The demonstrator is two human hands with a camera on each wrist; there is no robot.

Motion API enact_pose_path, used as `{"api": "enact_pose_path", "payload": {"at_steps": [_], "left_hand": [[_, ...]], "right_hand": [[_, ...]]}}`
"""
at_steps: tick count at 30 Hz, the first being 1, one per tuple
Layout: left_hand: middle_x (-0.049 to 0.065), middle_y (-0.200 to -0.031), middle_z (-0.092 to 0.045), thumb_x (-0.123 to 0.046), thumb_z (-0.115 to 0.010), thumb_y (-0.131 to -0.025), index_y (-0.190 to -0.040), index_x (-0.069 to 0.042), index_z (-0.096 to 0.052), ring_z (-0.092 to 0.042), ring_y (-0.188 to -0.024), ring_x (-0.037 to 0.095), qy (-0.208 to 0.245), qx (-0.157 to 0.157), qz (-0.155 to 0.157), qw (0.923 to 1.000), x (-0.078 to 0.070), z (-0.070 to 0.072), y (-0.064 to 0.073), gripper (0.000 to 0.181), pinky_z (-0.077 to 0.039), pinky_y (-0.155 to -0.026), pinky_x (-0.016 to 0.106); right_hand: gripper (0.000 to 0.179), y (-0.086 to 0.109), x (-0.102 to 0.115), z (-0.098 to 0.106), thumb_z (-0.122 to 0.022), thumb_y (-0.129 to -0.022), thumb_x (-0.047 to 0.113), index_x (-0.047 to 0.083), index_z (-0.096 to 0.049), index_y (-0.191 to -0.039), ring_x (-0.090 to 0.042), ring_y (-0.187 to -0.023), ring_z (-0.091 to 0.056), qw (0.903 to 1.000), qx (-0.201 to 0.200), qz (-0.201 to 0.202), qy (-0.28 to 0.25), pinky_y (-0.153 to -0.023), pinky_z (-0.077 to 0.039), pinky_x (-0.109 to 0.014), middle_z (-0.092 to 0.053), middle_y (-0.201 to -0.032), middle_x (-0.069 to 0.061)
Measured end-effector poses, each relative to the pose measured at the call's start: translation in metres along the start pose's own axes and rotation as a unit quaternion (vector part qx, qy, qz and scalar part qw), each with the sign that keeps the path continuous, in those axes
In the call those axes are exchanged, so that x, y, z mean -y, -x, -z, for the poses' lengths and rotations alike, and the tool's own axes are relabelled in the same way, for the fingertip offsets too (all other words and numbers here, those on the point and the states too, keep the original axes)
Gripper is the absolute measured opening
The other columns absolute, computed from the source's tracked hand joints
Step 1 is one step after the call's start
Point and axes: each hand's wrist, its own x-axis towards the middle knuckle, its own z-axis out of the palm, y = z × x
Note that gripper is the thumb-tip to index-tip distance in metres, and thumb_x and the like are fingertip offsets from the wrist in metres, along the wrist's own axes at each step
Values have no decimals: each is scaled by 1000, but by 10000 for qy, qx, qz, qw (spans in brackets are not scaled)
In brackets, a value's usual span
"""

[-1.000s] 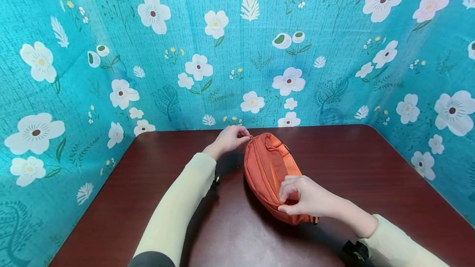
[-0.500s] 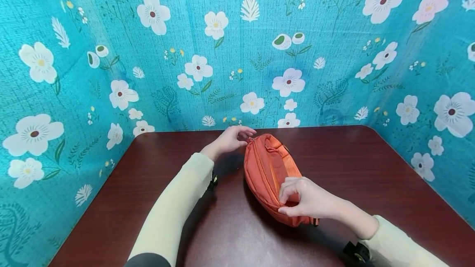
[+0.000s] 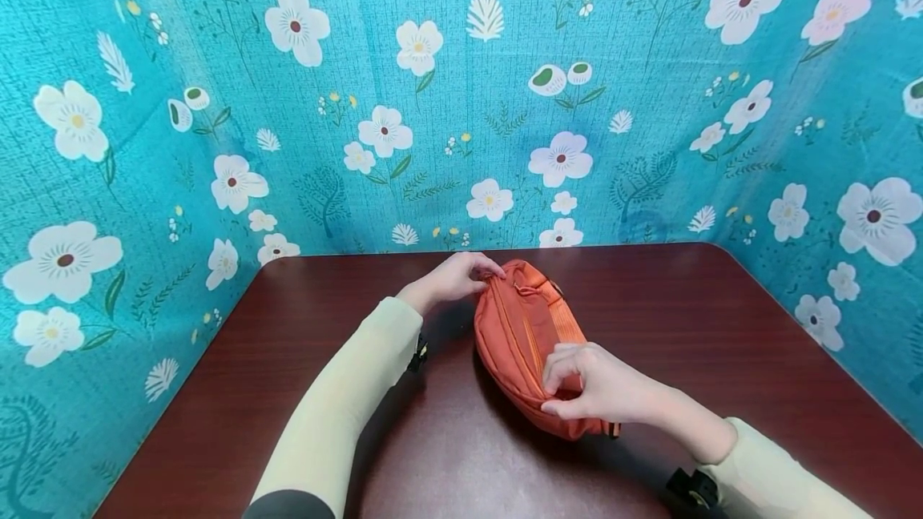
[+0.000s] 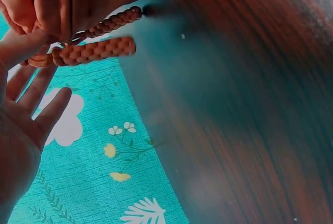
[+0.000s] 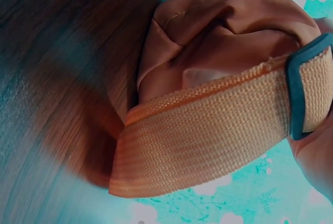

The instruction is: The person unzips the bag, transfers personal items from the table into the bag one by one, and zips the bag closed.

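An orange waist bag [image 3: 502, 335] lies slantwise on the table, with a long zipper along its top. At its far end my left hand [image 3: 456, 276] pinches the bag by the zipper's end, thumb and forefinger bent over it. In the left wrist view two braided cord pulls [image 4: 99, 52] dangle beside the thumb, while the other fingers [image 4: 54, 110] are spread. My right hand [image 3: 598, 383] grips the bag's near end, thumb on the front edge and fingers curled over the top. A webbing strap [image 5: 208, 140] with a dark plastic buckle [image 5: 295, 96] shows in the right wrist view.
The dark red-brown table [image 3: 671, 311] has a glossy wood-grain top. A turquoise cloth [image 3: 447, 102] with white flowers hangs behind it and along both sides. A black wrist device [image 3: 694, 489] sits at the right sleeve.
My left hand lets go of the zipper's far end, its fingers spreading, then moves slightly right and bends over the bag's tip. The right hand and the bag stay nearly still.
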Motion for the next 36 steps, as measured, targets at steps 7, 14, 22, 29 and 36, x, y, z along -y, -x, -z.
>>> {"api": "enact_pose_path", "payload": {"at_steps": [7, 14, 22, 29, 36], "left_hand": [[-1, -97, -65, -6, -69, -90, -104, -13, -70, -59, -89, 13, -185, -39, 226, 9996, 4, -1, 2, 16, -49, -78, 26], [-2, -96, -60, -15, -72, -89, -102, -15, -71, -56, -88, 15, -741, -64, 144, 9971, 3, 8, 14, 13, -47, -79, 28], [0, -114, -54, -21, -75, -86, -96, -19, -72, -50, -105, 18, -1495, -112, -119, 9886, -2, 18, 38, 11, -44, -90, 35], [-2, -116, -57, -21, -76, -84, -93, -19, -72, -51, -106, 15, -1742, -234, -392, 9837, -7, 21, 59, 10, -45, -90, 33], [-4, -112, -58, -21, -78, -82, -88, -21, -70, -51, -104, 13, -1661, -414, -558, 9837, -8, 20, 80, 9, -46, -88, 30]], "right_hand": [[20, 5, 1, 6, -78, -83, 15, 29, -65, -76, -7, -72, -51, 9998, -166, 37, 41, -61, -44, -27, -58, -77, 17], [23, 17, -1, 16, -79, -82, 12, 31, -66, -78, -5, -76, -55, 9991, -350, -249, -7, -69, -48, -30, -60, -82, 17], [28, 30, -10, 28, -79, -78, 3, 28, -67, -84, -8, -75, -52, 9977, -582, -299, 162, -60, -46, -24, -59, -82, 16], [33, 35, -17, 33, -79, -75, -1, 28, -67, -84, -7, -73, -50, 9960, -776, -279, 353, -57, -44, -22, -59, -82, 17], [33, 37, -25, 41, -82, -74, 2, 29, -68, -86, -7, -74, -51, 9937, -842, -491, 548, -59, -47, -23, -61, -86, 17]]}}
